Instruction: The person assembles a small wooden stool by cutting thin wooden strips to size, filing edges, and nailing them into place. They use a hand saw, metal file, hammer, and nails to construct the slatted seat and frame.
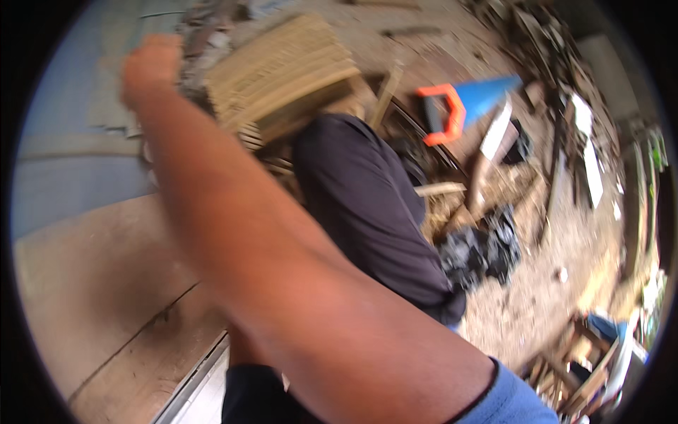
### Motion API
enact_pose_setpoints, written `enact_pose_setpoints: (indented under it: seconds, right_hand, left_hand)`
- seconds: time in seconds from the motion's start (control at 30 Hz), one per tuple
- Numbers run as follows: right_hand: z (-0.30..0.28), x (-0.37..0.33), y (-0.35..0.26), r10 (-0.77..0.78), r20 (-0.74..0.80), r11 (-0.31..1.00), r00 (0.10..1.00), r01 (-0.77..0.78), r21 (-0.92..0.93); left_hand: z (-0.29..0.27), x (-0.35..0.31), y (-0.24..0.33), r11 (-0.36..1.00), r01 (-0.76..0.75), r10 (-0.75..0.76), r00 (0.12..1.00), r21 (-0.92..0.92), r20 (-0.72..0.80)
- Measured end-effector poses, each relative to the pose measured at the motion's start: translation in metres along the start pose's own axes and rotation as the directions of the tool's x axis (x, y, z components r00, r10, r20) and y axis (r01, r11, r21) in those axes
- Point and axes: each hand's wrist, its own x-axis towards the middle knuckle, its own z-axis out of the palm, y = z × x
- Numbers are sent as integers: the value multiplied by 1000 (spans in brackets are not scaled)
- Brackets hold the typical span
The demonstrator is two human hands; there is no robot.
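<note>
My right arm reaches across the view from the lower right, its blue sleeve (508, 399) at the edge. At its far end, at the upper left, my right hand (152, 69) is curled closed and blurred. What it holds, if anything, does not show. The hand is over a bluish-grey surface (63, 124), beside a stack of ridged light wooden pieces (282, 67). My left hand is not in view. A knee in dark trousers (360, 198) juts up beyond my forearm.
A handsaw (452, 109) with an orange-and-black handle and blue blade lies on the dirt floor. Crumpled black plastic (484, 247) and wood scraps are near it. Brown boards (113, 283) are at the left, and a box of odds and ends (583, 367) is at the lower right.
</note>
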Motion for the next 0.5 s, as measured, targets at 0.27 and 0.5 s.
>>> enact_pose_setpoints:
  seconds: [0.27,0.5]
  right_hand:
    - [19,-76,217,197,-7,977,980,-197,-79]
    - [12,-167,316,493,-165,864,854,-458,209]
  left_hand:
    - [-12,-12,42,987,142,-141,990,-82,16]
    - [-7,-9,41,998,60,-61,998,-27,-25]
